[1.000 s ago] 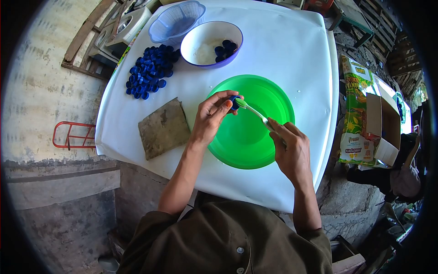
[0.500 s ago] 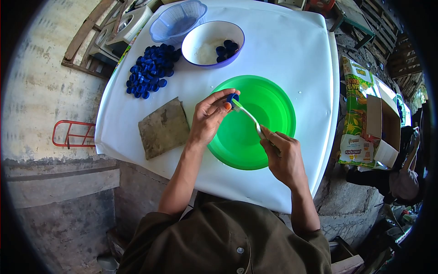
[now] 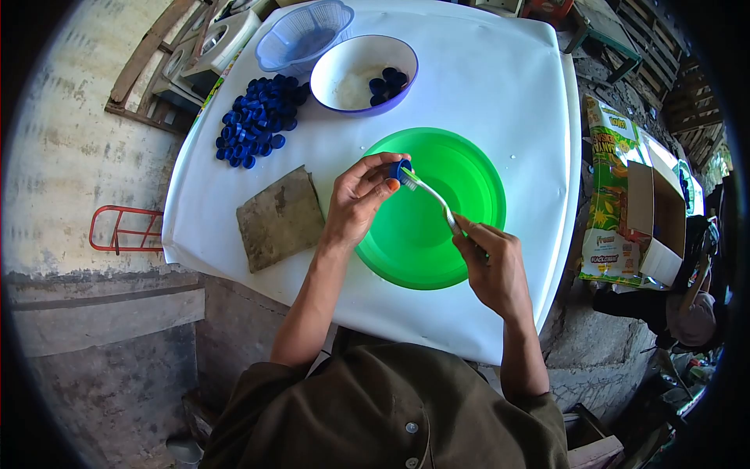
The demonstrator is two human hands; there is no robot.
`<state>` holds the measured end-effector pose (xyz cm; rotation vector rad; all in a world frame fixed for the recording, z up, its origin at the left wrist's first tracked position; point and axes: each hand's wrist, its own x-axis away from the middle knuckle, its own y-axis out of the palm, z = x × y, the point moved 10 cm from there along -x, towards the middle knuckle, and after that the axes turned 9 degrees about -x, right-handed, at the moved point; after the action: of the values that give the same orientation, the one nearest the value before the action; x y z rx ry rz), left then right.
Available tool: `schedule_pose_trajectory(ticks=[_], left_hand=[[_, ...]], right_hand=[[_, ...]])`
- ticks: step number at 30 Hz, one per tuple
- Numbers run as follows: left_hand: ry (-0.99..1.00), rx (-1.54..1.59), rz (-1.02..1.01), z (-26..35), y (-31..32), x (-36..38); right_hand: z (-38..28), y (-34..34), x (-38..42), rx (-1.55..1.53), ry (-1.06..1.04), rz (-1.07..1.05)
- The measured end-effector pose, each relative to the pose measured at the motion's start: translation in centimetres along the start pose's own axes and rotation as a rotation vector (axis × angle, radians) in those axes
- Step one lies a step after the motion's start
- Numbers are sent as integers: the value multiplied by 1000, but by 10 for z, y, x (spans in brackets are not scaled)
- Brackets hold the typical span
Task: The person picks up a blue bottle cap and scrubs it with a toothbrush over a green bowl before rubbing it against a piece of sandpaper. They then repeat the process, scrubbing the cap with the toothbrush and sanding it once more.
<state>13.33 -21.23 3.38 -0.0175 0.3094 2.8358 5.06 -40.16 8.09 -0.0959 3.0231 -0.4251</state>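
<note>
Above the left part of a green basin, my left hand pinches a blue bottle cap between fingers and thumb. My right hand is closed around the handle of a white and green toothbrush. The brush's bristle head is at the cap's open side, partly inside it. Beyond my left hand lies a heap of blue caps. A white bowl with a purple outside holds several more caps in cloudy, foamy liquid.
A worn square board lies left of the basin. At the back stands a pale blue plastic basket. Off the table's right side are an open cardboard box and another person; a red metal frame is at the left.
My right hand has shifted slightly right and down with the toothbrush, drawing its head a little out of the cap. My left hand and the cap stay nearly in place.
</note>
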Motion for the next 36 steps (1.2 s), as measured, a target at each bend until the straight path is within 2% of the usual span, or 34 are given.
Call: schedule_pose_trajectory(ticks=[3, 7, 10, 13, 17, 18, 21, 29, 33, 36], left_hand=[[7, -55, -8, 3, 3, 0], [18, -130, -39, 6, 3, 1], [21, -152, -59, 4, 5, 1], [13, -127, -46, 2, 5, 0], [64, -141, -33, 6, 1, 2], [53, -119, -30, 6, 2, 2], [41, -64, -35, 8, 8, 2], [41, -21, -30, 0, 1, 0], [10, -31, -16, 3, 5, -1], [4, -62, -9, 4, 3, 0]], right_hand=[[-3, -3, 0, 222, -1, 42], [-4, 6, 5, -7, -92, -2], [-3, -8, 2, 49, 55, 10], [-5, -9, 4, 150, 8, 46], [-8, -1, 6, -47, -17, -6], [-6, -6, 3, 9, 33, 1], [-5, -9, 3, 128, -49, 88], [-2, -3, 4, 25, -22, 20], [-4, -2, 5, 126, -47, 42], [-9, 3, 5, 15, -7, -25]])
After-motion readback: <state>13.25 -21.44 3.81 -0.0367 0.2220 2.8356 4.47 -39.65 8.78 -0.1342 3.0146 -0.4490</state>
